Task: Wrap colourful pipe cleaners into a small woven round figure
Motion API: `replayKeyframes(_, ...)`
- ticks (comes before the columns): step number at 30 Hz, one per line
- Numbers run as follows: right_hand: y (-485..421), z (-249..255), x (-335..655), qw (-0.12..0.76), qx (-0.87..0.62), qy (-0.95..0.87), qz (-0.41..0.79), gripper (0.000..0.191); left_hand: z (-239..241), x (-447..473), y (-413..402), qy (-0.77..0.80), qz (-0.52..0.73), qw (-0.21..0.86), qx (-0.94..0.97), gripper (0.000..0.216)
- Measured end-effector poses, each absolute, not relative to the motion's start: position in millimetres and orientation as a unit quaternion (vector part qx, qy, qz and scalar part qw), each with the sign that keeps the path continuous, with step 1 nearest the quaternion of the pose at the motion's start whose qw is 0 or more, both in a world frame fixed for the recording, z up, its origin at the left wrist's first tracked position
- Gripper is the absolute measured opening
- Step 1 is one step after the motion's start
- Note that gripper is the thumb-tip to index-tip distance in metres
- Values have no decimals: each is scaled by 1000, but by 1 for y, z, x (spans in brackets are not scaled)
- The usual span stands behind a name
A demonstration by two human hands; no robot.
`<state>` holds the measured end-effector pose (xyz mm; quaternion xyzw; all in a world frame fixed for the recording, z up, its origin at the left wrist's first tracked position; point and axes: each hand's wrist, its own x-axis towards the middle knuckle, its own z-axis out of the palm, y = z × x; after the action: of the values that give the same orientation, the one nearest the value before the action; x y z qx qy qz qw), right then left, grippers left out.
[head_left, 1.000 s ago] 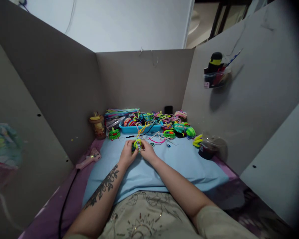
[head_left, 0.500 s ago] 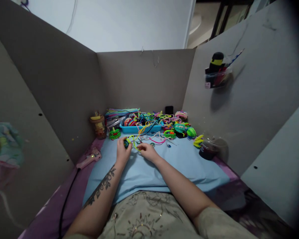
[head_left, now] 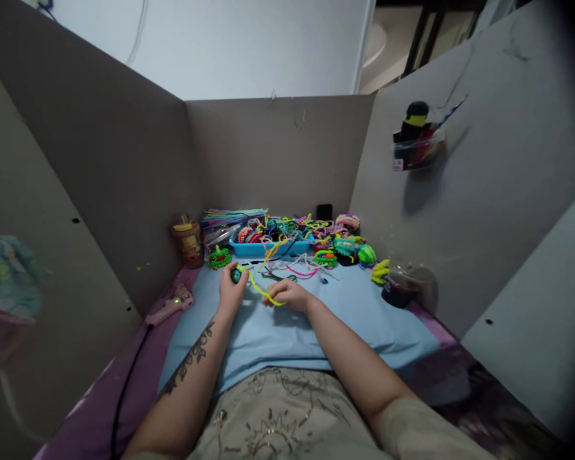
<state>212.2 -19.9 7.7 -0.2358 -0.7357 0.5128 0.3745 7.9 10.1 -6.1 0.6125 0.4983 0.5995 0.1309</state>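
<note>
My left hand [head_left: 230, 291] is closed around a small dark green and blue pipe-cleaner piece [head_left: 236, 275]. From it a yellow-green pipe cleaner [head_left: 257, 289] stretches across to my right hand [head_left: 287, 294], which pinches it so that the loose end sticks out past the fingers. Both hands are just above the light blue cloth [head_left: 354, 332]. Behind them lie loose pipe cleaners, including a pink and white one [head_left: 301, 271] and a dark green one [head_left: 280, 276]. A green frog-like figure [head_left: 219, 257] sits beyond my left hand.
A blue tray [head_left: 273, 250] heaped with pipe cleaners stands at the back. Finished fuzzy figures [head_left: 347, 246] crowd its right side. A pink glue gun [head_left: 171, 308] with a black cord lies left, near a brown cup [head_left: 189, 243]. A dark tub [head_left: 397, 291] stands right. Grey panels surround the table.
My right hand has moved slightly right and down, drawing the yellow-green pipe cleaner out straighter between the hands. My left hand has shifted a little left with its piece.
</note>
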Motion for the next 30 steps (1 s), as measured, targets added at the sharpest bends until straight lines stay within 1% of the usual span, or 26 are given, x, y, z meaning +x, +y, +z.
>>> replayKeyframes(3,-15,5,211,452,-260,-707,478,26,-10,11,12,477,578,178,638,35)
replayKeyframes(5,-12,3,209,495,-285,-694,438,25,-11,13,12,463,564,198,654,35)
replayKeyframes(8,-11,0,204,547,-329,-683,355,18,-10,15,9,452,549,206,672,36)
replayKeyframes(11,-15,0,198,582,-357,-682,263,16,-6,17,3,435,534,198,697,39)
replayKeyframes(14,-19,0,194,584,-361,-697,204,15,-3,21,-3,408,515,197,727,43)
replayKeyframes(17,-19,0,191,570,-361,-717,174,12,-3,23,-6,389,501,205,745,45)
replayKeyframes(22,-17,-2,190,548,-365,-736,155,8,-6,21,-4,385,490,237,745,41)
replayKeyframes(30,-12,-8,191,540,-373,-742,133,10,-9,21,0,391,502,283,718,40)
